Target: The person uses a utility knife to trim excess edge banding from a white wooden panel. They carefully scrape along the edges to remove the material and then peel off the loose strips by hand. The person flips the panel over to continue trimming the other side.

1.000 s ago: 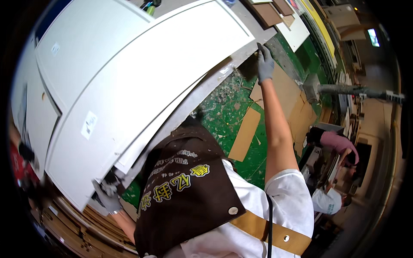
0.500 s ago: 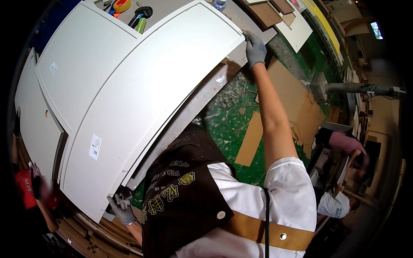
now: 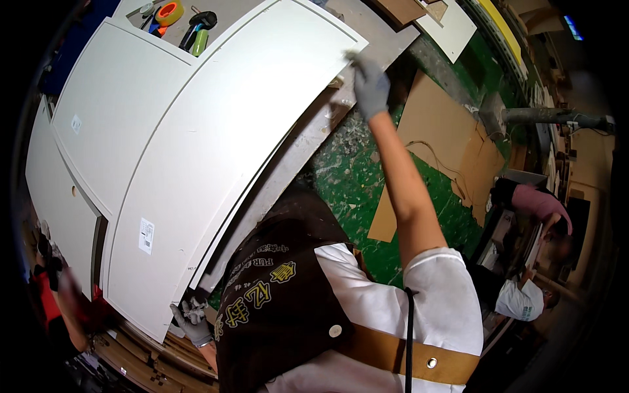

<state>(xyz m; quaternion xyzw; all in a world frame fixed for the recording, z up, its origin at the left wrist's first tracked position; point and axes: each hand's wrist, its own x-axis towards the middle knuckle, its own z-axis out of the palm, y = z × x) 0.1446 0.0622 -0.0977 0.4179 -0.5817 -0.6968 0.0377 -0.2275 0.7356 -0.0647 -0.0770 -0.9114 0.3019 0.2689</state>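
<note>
A long white panel (image 3: pixel 216 131) with a raised border and a label lies over the grey worktable (image 3: pixel 308 137), beside a second white panel (image 3: pixel 118 85). My left hand (image 3: pixel 192 322), in a grey glove, grips the near lower corner of the long panel, partly hidden by my dark apron. My right hand (image 3: pixel 370 85), also gloved, is at that panel's far right corner; its fingertips are smeared, so whether they grip the edge I cannot tell. Another white panel (image 3: pixel 56 190) with a round hole lies at the left.
Orange tape (image 3: pixel 169 13) and hand tools (image 3: pixel 196 33) lie on the table's far part. A co-worker in red (image 3: pixel 62 308) stands at the left; two others (image 3: pixel 534 203) bend over work at the right. Cardboard sheets (image 3: pixel 422 111) lie on the green floor beside a grey post (image 3: pixel 544 116).
The long panel's far corner and my right hand have moved leftward, its near end slightly right with my left hand. The tape and tools have come into view. The co-worker in red has shifted.
</note>
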